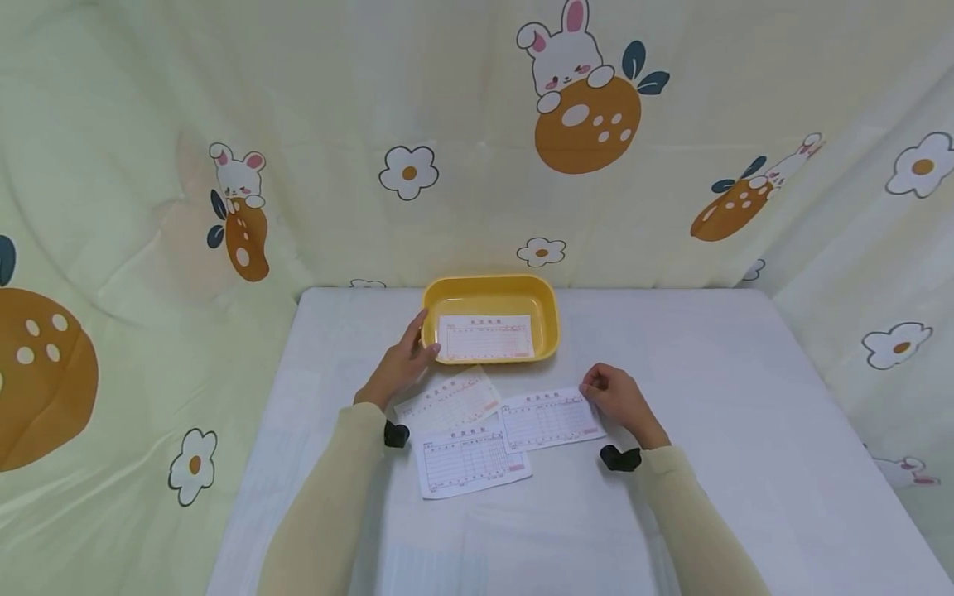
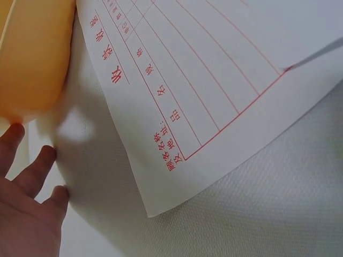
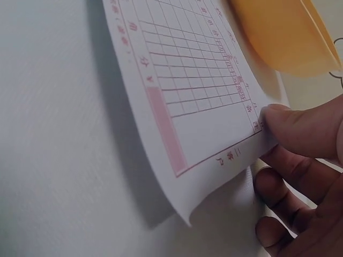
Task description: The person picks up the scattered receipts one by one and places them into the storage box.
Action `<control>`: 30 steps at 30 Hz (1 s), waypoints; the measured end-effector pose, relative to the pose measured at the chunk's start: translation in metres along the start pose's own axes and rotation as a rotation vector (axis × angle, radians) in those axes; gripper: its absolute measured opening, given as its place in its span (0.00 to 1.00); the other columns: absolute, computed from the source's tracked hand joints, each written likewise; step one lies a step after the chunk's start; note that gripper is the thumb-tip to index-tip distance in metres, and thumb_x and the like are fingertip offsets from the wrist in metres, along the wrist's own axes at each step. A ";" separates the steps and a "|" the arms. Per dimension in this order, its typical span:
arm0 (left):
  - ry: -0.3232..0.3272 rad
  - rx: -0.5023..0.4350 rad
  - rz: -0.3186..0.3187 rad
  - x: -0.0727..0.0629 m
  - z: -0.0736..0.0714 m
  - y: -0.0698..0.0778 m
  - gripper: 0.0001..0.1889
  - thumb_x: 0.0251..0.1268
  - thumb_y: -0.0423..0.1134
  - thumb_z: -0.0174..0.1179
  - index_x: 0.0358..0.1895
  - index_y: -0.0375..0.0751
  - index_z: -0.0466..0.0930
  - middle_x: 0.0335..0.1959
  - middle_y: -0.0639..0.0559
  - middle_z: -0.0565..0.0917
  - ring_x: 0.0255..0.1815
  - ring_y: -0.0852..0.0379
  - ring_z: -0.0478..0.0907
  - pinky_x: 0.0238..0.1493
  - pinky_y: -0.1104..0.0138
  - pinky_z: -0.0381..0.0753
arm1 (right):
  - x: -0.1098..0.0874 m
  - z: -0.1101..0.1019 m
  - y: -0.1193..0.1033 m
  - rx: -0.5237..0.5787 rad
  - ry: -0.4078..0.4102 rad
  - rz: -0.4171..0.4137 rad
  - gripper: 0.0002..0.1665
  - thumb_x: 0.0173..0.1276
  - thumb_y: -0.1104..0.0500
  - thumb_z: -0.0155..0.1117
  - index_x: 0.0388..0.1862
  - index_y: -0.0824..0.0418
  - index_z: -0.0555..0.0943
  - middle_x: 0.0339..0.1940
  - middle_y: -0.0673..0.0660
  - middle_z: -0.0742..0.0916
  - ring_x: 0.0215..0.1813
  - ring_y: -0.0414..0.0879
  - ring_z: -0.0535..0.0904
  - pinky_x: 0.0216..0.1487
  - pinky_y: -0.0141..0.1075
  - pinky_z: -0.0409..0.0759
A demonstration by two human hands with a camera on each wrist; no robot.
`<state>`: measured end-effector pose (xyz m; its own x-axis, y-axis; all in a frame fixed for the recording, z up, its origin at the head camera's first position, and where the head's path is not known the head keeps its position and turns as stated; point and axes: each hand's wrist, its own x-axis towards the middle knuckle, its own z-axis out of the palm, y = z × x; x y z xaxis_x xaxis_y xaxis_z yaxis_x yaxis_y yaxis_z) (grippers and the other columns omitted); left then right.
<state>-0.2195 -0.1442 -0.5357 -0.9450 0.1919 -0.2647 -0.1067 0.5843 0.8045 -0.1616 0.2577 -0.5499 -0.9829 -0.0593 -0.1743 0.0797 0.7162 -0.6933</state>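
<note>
Before you, at the table's far edge, sits a rounded rectangular yellow plastic tray (image 1: 492,298), smooth and glossy. Thin white rectangular paper slips (image 1: 471,463), matt, lie nearer you on the white, finely textured cloth-covered table (image 1: 671,356). Your cream sleeves (image 1: 320,505) are soft matt cloth; creased, faintly shiny pale sheeting (image 1: 462,74) hangs behind.

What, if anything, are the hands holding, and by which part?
Right hand pinches the rightmost slip by its upper right corner. Left hand touches the yellow tray at its left end; grip unclear.
</note>
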 end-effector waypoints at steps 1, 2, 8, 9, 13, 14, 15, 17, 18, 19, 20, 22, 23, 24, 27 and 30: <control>-0.002 -0.002 0.001 0.000 0.000 0.000 0.42 0.83 0.58 0.56 0.88 0.79 0.38 0.88 0.51 0.55 0.87 0.43 0.50 0.82 0.41 0.53 | 0.000 0.000 0.000 -0.004 -0.001 0.002 0.02 0.78 0.65 0.65 0.45 0.65 0.81 0.39 0.59 0.84 0.44 0.55 0.77 0.47 0.46 0.76; -0.003 -0.002 0.002 0.000 0.000 0.000 0.42 0.83 0.58 0.56 0.88 0.78 0.38 0.88 0.51 0.55 0.87 0.43 0.50 0.82 0.41 0.53 | -0.001 0.000 0.000 -0.005 0.000 0.004 0.02 0.78 0.65 0.65 0.45 0.65 0.81 0.38 0.59 0.84 0.44 0.55 0.77 0.47 0.46 0.76; -0.003 -0.001 0.004 -0.001 -0.001 0.001 0.42 0.84 0.57 0.56 0.88 0.77 0.39 0.88 0.51 0.55 0.87 0.43 0.50 0.83 0.42 0.53 | -0.003 0.000 -0.002 -0.003 0.001 0.015 0.02 0.79 0.65 0.64 0.45 0.64 0.81 0.37 0.59 0.83 0.44 0.55 0.77 0.46 0.44 0.76; -0.002 -0.001 0.005 -0.001 -0.001 0.001 0.42 0.84 0.57 0.56 0.88 0.77 0.39 0.88 0.51 0.55 0.87 0.43 0.51 0.83 0.42 0.53 | -0.004 -0.001 -0.002 -0.002 0.000 0.014 0.02 0.79 0.65 0.64 0.45 0.64 0.81 0.38 0.58 0.83 0.44 0.55 0.77 0.46 0.44 0.76; -0.002 0.003 0.005 0.000 -0.001 0.001 0.42 0.83 0.57 0.56 0.88 0.77 0.39 0.88 0.51 0.55 0.87 0.43 0.51 0.83 0.42 0.53 | -0.007 -0.004 -0.003 -0.004 0.006 0.002 0.02 0.79 0.65 0.64 0.44 0.64 0.80 0.37 0.58 0.83 0.43 0.54 0.77 0.44 0.43 0.76; -0.002 0.005 0.006 0.000 -0.001 0.000 0.42 0.84 0.57 0.56 0.88 0.77 0.39 0.88 0.51 0.55 0.87 0.43 0.51 0.83 0.42 0.53 | -0.007 -0.006 -0.003 -0.003 0.011 -0.003 0.02 0.79 0.65 0.64 0.44 0.64 0.80 0.37 0.58 0.83 0.42 0.54 0.77 0.44 0.43 0.75; -0.002 0.005 0.005 0.000 -0.002 0.000 0.42 0.84 0.57 0.56 0.88 0.77 0.39 0.88 0.51 0.55 0.87 0.43 0.51 0.83 0.42 0.53 | -0.008 -0.007 -0.004 -0.005 0.017 -0.012 0.02 0.79 0.65 0.64 0.44 0.64 0.80 0.37 0.58 0.83 0.42 0.54 0.77 0.43 0.43 0.75; -0.002 0.007 0.002 0.000 -0.002 0.000 0.42 0.84 0.57 0.56 0.88 0.77 0.39 0.88 0.51 0.55 0.87 0.44 0.51 0.83 0.42 0.53 | -0.010 -0.011 -0.004 -0.006 0.030 -0.028 0.02 0.79 0.65 0.64 0.44 0.64 0.80 0.37 0.58 0.84 0.43 0.54 0.77 0.43 0.44 0.75; 0.000 0.006 -0.001 0.000 -0.002 0.000 0.42 0.83 0.57 0.56 0.88 0.78 0.39 0.88 0.52 0.55 0.87 0.44 0.50 0.83 0.42 0.53 | -0.010 -0.013 -0.005 -0.003 0.035 -0.036 0.02 0.79 0.65 0.64 0.44 0.64 0.80 0.38 0.58 0.84 0.43 0.55 0.77 0.44 0.44 0.75; 0.001 0.007 -0.004 0.000 -0.001 0.000 0.42 0.83 0.57 0.56 0.88 0.78 0.38 0.88 0.52 0.55 0.87 0.44 0.50 0.82 0.42 0.53 | -0.011 -0.015 -0.006 -0.002 0.039 -0.041 0.02 0.79 0.65 0.64 0.44 0.65 0.80 0.39 0.59 0.84 0.44 0.55 0.77 0.44 0.45 0.75; 0.001 0.007 -0.005 0.000 -0.001 0.000 0.42 0.84 0.57 0.56 0.88 0.78 0.38 0.88 0.52 0.54 0.88 0.45 0.50 0.82 0.42 0.53 | -0.012 -0.017 -0.007 -0.001 0.043 -0.046 0.02 0.79 0.65 0.64 0.44 0.65 0.80 0.39 0.59 0.84 0.46 0.56 0.78 0.45 0.45 0.75; 0.003 0.012 -0.006 0.000 0.000 0.000 0.42 0.84 0.57 0.56 0.88 0.78 0.38 0.88 0.53 0.54 0.88 0.45 0.50 0.82 0.42 0.53 | -0.013 -0.022 -0.008 -0.001 0.052 -0.062 0.03 0.79 0.66 0.64 0.45 0.66 0.80 0.40 0.59 0.85 0.49 0.58 0.79 0.48 0.47 0.75; 0.002 0.015 -0.007 0.000 0.000 0.000 0.42 0.84 0.57 0.56 0.88 0.78 0.37 0.88 0.53 0.54 0.88 0.44 0.50 0.82 0.41 0.53 | -0.014 -0.024 -0.008 0.003 0.058 -0.071 0.03 0.79 0.66 0.64 0.45 0.67 0.80 0.40 0.59 0.85 0.50 0.59 0.79 0.49 0.48 0.75; 0.002 0.016 -0.010 0.001 0.000 0.000 0.43 0.84 0.57 0.56 0.88 0.78 0.37 0.88 0.53 0.54 0.88 0.44 0.50 0.82 0.41 0.54 | -0.014 -0.026 -0.009 0.008 0.066 -0.082 0.03 0.79 0.66 0.64 0.45 0.67 0.80 0.40 0.59 0.85 0.50 0.59 0.79 0.49 0.48 0.75; 0.000 0.020 -0.013 0.000 0.001 0.002 0.43 0.84 0.57 0.56 0.88 0.78 0.37 0.88 0.52 0.54 0.87 0.43 0.50 0.82 0.40 0.54 | -0.015 -0.032 -0.010 0.020 0.093 -0.129 0.03 0.78 0.67 0.65 0.44 0.68 0.80 0.37 0.58 0.85 0.48 0.57 0.79 0.47 0.46 0.75; -0.001 0.016 -0.013 0.000 0.001 0.003 0.43 0.84 0.57 0.56 0.88 0.78 0.37 0.88 0.52 0.54 0.87 0.43 0.50 0.82 0.40 0.54 | -0.015 -0.037 -0.013 0.025 0.124 -0.172 0.02 0.76 0.68 0.66 0.42 0.67 0.81 0.35 0.58 0.85 0.41 0.53 0.77 0.41 0.41 0.74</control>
<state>-0.2195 -0.1422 -0.5340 -0.9433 0.1847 -0.2760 -0.1145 0.5992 0.7924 -0.1536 0.2752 -0.5128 -0.9952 -0.0916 0.0346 -0.0882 0.6853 -0.7229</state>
